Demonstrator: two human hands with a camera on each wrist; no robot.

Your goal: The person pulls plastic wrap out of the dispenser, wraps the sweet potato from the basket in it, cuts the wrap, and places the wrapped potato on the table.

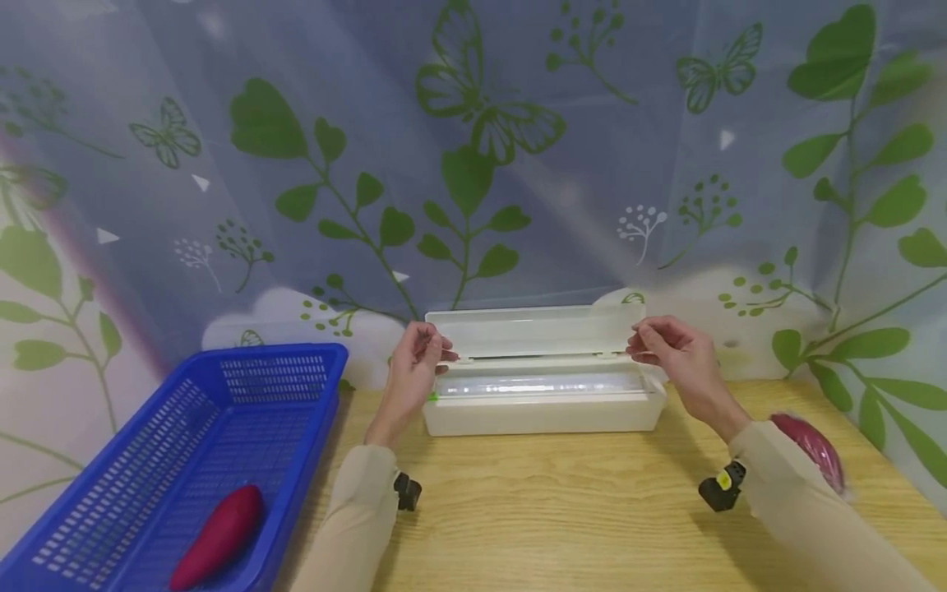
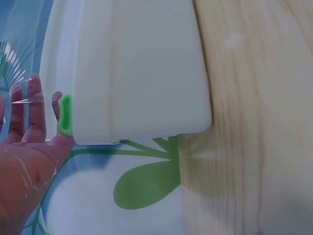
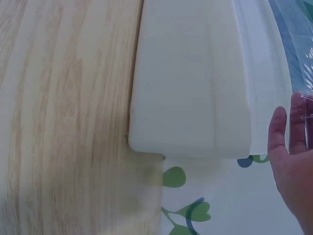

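Observation:
A white cling film dispenser (image 1: 543, 417) stands at the back of the table, its translucent lid (image 1: 533, 330) raised. Inside lies a shiny roll of cling film (image 1: 543, 385). My left hand (image 1: 414, 366) is at the dispenser's left end, thumb and fingers pinching the film's edge. At the other end my right hand (image 1: 684, 362) pinches the film's opposite side. Clear, wrinkled film (image 2: 22, 83) shows at the left fingers in the left wrist view, and film (image 3: 305, 63) crosses the right fingers in the right wrist view. A green slider (image 2: 65, 115) sits near my left thumb.
On the left stands a blue plastic basket (image 1: 296, 460) holding a dark red, tapered, sweet-potato-shaped item (image 1: 219, 538). A similar red item wrapped in clear film (image 1: 814, 448) lies beyond my right forearm. A leaf-patterned curtain (image 1: 562, 189) hangs right behind the dispenser.

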